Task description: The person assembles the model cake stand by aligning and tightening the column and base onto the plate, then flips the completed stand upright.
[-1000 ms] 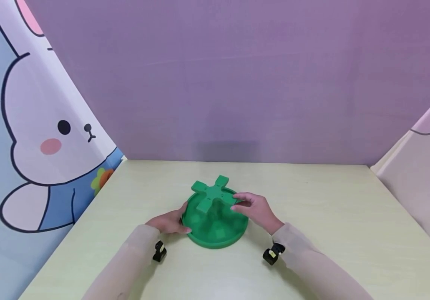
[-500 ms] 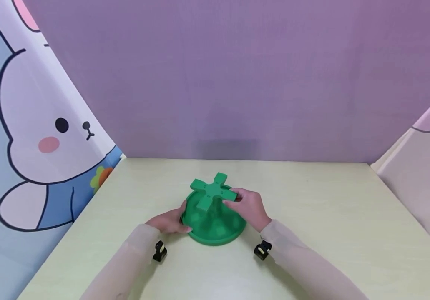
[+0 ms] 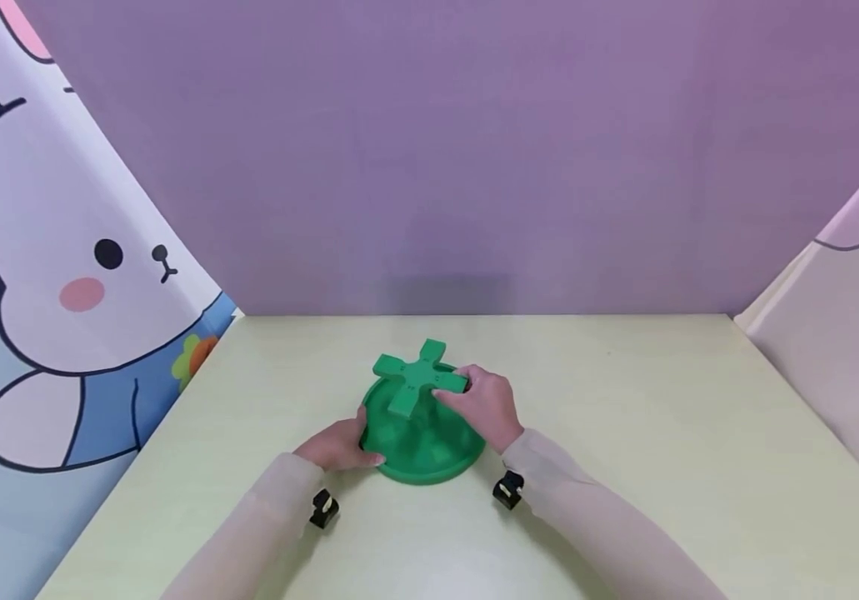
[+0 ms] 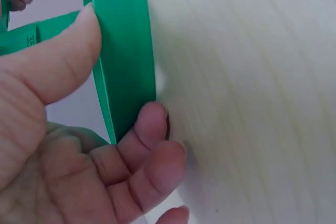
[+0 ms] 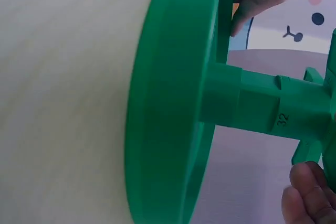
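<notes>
A green round plastic base (image 3: 429, 454) with a raised rim stands on the table. From its middle rises a green post (image 5: 252, 98) marked 32 in the right wrist view, topped by a four-armed green cross (image 3: 417, 377). My left hand (image 3: 337, 446) holds the base's left rim, its thumb (image 4: 68, 59) over the edge and its other fingers along the outer wall. My right hand (image 3: 489, 408) pinches the cross's right arm between thumb and fingers; the fingers (image 5: 310, 195) show only partly in the right wrist view.
The pale wooden table (image 3: 646, 442) spreads around the base. Behind it hangs a purple cloth (image 3: 429, 167), with a rabbit-print cloth (image 3: 47, 250) on the left and a pale cloth (image 3: 849, 350) on the right. Black wrist cameras (image 3: 508, 489) sit under both sleeves.
My right hand has moved left and inward, its thumb and fingers closing on the cross's right arm. The left hand keeps its hold on the rim. The head view has shifted slightly.
</notes>
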The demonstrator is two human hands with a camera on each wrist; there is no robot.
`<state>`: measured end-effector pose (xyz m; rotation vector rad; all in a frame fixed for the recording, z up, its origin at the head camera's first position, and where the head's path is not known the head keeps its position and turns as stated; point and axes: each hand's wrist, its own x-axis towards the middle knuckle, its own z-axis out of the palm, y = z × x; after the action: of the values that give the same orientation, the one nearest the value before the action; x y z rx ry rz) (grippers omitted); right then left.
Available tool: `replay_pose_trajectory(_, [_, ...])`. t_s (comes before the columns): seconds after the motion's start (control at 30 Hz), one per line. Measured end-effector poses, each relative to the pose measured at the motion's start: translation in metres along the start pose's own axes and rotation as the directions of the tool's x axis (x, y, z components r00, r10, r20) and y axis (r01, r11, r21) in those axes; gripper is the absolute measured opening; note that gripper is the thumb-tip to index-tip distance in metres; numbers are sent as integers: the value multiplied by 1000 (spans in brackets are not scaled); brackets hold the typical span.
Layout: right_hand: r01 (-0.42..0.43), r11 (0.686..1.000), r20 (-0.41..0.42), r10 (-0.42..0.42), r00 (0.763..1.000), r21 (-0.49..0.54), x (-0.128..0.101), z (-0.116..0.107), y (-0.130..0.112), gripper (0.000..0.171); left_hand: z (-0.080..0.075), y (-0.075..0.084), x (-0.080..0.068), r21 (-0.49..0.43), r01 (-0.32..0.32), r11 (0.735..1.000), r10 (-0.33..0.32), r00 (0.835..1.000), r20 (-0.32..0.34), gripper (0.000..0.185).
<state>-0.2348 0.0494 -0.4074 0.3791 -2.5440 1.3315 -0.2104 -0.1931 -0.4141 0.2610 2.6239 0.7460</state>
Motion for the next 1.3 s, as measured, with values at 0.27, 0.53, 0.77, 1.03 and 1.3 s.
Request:
replay_pose_trajectory(0.27, [-92,996,162,94,982,-22,3,-4,2,46,0,-1,2,1,2,1000,-2,1000,27,95])
replay_pose_trajectory(0.53, [-160,987,315,148,938,10,8,-20,12,78,-7,-19,10,-116,65,991,-68,997,-24,88])
replay_pose_trajectory(0.77, [-186,982,345,186,920,-33,11,-33,28,72,-21,-27,14,-200,130,971,-145,987,-63,75])
replay_pose_trajectory(1.03, [-260,966,366,237,900,12,16,-40,45,73,-29,-30,22,-247,143,958,-153,988,-25,70])
replay_pose_trajectory(1.3, [-309,951,422,285,861,-11,15,-36,55,70,-29,-25,27,-220,145,965,-150,989,-8,72])
